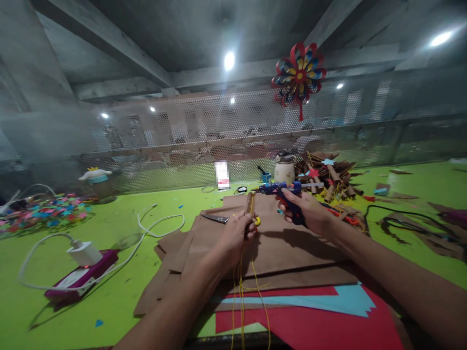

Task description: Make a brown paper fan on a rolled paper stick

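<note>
My left hand (238,228) is closed on a narrow brown paper strip (250,202), which stands up from the fingers. Yellow string (241,291) runs along the strip and hangs in several strands below the hand. In my right hand (312,211) is a blue glue gun (296,211), its nozzle pointing left at the strip's upper end; I cannot tell whether they touch. A clear glue stick (314,184) sticks out of its back. Scissors (216,219) lie by my left hand, partly hidden by it. Under both hands are stacked brown paper sheets (292,253).
Red (328,325) and light-blue paper (350,299) lie at the front. A pile of brown paper rolls (330,177) and a jar (284,167) stand behind my right hand. Left are a power bank (82,282), a white cable (166,231) and paper stars (54,211). A paper flower (299,76) hangs above.
</note>
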